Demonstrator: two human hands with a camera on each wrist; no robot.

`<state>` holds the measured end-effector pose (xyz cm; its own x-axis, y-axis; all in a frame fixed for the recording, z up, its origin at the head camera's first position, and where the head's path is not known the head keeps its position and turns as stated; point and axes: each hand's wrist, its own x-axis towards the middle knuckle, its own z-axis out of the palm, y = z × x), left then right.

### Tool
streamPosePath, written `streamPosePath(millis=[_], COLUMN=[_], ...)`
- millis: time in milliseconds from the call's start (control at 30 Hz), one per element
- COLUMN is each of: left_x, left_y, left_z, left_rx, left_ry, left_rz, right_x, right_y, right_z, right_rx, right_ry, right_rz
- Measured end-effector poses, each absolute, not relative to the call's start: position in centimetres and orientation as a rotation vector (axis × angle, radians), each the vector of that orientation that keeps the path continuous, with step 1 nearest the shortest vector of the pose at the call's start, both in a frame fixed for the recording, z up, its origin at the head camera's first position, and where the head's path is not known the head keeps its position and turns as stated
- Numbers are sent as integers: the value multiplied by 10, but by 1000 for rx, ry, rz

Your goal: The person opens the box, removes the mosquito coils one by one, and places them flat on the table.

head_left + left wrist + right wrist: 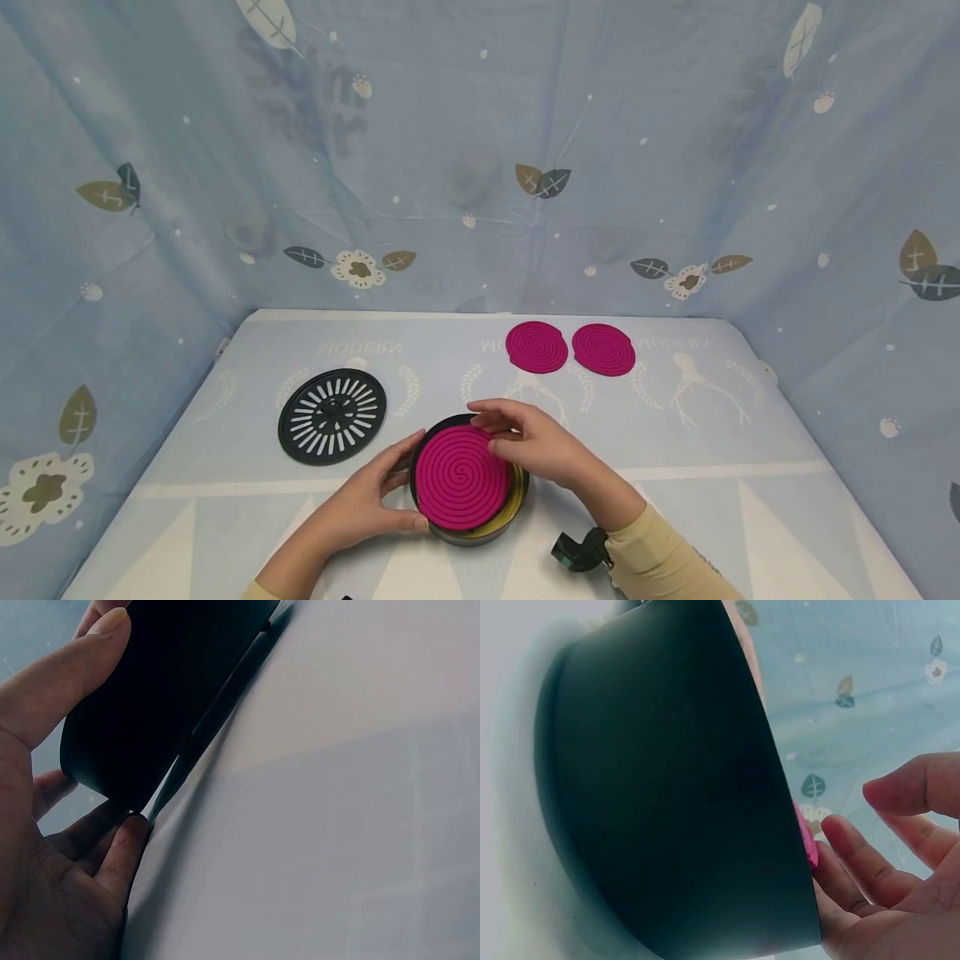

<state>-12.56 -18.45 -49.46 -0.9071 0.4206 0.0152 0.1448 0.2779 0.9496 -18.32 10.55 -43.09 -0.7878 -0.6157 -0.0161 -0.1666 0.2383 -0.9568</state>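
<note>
A round dark tin (498,533) with a yellow inside stands on the table, and a magenta mosquito coil (461,477) lies in its opening, covering most of it. My left hand (360,508) grips the tin's left side, thumb at the front and fingers behind; the left wrist view shows the thumb on the black wall (172,682). On the far right of the rim is my right hand (536,442), its thumb and fingers parted. In the right wrist view that hand (900,877) is beside the tin's edge, with a sliver of coil (808,840) showing near the fingers.
Farther back on the table (750,533) lie two more magenta coils, one on the left (536,347) and one on the right (603,349). A black slotted lid (332,417) lies left of the tin. A patterned blue cloth (480,125) hangs behind and at both sides.
</note>
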Motion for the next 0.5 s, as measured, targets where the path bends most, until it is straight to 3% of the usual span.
streamPosePath(millis=[500], left_x=[-125], left_y=[-185], left_z=[-493], left_rx=[490], left_ry=[2319], left_rz=[1656], right_x=[-185], right_y=[105], right_z=[-437], right_rx=[-734], right_ry=[2116], right_rz=[-1634])
